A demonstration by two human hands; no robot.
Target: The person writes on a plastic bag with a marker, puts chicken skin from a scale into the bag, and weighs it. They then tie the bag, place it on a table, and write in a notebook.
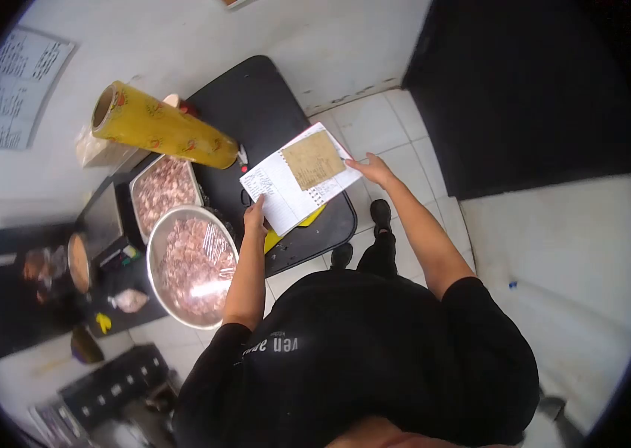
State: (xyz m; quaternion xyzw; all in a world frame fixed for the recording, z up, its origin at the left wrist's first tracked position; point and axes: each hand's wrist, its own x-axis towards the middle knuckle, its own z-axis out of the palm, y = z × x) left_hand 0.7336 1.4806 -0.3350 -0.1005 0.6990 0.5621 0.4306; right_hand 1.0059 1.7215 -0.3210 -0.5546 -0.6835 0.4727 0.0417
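Observation:
An open spiral notebook (274, 198) with handwriting on its pages is held above the black table. A brown piece of card or paper (312, 162) lies over its right part. My left hand (254, 216) grips the notebook's near left edge, thumb on top of the page. At the opposite edge, my right hand (371, 169) has its thumb on the notebook; its other fingers are only partly visible. Something yellow (273, 240) shows beneath the notebook. Close by my left forearm is a large round bowl (153, 272) of chopped meat, partly covered with clear film.
A rectangular tray (135, 196) of chopped meat sits behind the bowl. A big yellow roll of film (170, 128) and a marker (242, 158) are on the black table (244, 89). Farther left are a bagged item (130, 301) and a round container (79, 263). White tiles (371, 127) cover the floor.

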